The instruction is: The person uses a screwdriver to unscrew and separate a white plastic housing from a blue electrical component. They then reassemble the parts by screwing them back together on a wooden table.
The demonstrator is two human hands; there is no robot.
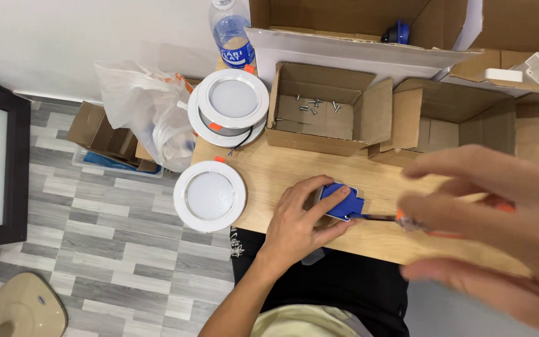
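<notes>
At the near edge of the wooden table [282, 181], the left hand [294, 221] presses down a blue box [342, 201]. The right hand [500, 231], blurred, grips a screwdriver [400, 219] lying sideways, its tip pointing left into the box. Further back, an open carton [319, 109] holds loose screws [313, 105].
</notes>
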